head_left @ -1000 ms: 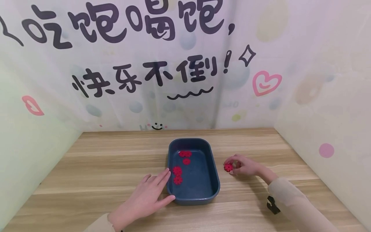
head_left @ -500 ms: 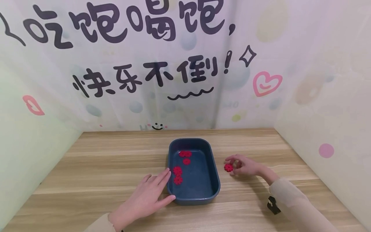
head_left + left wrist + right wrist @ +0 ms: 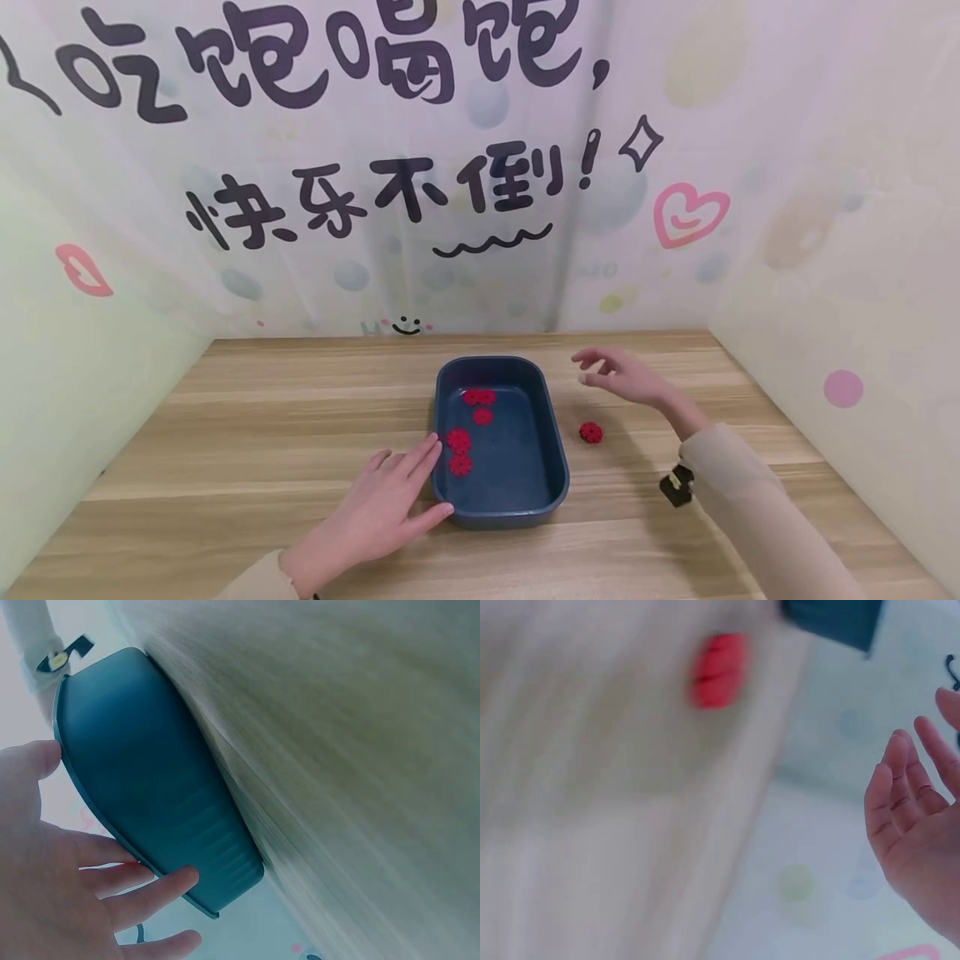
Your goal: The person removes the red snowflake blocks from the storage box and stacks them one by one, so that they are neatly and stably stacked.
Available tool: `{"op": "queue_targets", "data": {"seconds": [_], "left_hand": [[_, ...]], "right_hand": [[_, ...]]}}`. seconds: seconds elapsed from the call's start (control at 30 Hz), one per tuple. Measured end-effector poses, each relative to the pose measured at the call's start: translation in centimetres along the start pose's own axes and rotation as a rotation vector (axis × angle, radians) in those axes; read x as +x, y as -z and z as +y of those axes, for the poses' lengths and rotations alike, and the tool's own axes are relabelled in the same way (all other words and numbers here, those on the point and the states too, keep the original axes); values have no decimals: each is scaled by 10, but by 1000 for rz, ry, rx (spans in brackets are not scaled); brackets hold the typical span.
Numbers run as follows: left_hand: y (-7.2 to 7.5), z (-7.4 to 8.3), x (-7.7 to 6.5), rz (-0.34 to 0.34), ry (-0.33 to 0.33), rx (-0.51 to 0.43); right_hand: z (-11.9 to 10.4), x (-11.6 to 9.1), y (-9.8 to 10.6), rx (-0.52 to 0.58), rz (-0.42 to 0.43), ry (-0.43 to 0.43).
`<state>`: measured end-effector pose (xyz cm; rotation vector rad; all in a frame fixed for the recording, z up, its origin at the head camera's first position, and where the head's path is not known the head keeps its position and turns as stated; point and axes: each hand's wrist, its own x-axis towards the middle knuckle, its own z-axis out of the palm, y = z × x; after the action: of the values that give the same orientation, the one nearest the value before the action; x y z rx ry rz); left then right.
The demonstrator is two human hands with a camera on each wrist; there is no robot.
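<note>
A dark blue rectangular bin (image 3: 517, 479) stands on the wooden table, holding several red toothed, flower-shaped discs (image 3: 459, 442) along its left and far parts. My left hand (image 3: 375, 510) touches the bin's left side with spread, fairly straight fingers; the left wrist view shows the fingers (image 3: 150, 898) along the rim. Right of the bin lies a small red stack of such discs (image 3: 591, 432), layered in the right wrist view (image 3: 720, 671), though blurred. Above and behind that stack my right hand (image 3: 626, 379) hovers with loosely bent fingers, holding nothing.
The wooden tabletop (image 3: 300, 417) ends at a printed fabric backdrop (image 3: 480, 292) behind and pale side walls (image 3: 840, 317) left and right. A black strap device (image 3: 677, 485) hangs at the right sleeve.
My right hand has let go of the red disc stack and risen away from it, toward the back. The stack stays on the table. My left hand and the bin have not moved.
</note>
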<state>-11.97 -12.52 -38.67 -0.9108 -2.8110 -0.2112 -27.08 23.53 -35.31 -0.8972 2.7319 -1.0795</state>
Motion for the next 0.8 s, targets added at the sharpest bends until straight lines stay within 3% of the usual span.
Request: {"op": "queue_targets", "data": {"seconds": [0.4, 0.6, 0.8], "left_hand": [[1, 1, 0, -1, 3, -5], [1, 0, 0, -2, 6, -3], [0, -1, 1, -9, 2, -2]], "right_hand": [[-68, 67, -1, 17, -80, -59], [-86, 92, -19, -7, -89, -91], [-92, 106, -44, 39, -59, -202]]}}
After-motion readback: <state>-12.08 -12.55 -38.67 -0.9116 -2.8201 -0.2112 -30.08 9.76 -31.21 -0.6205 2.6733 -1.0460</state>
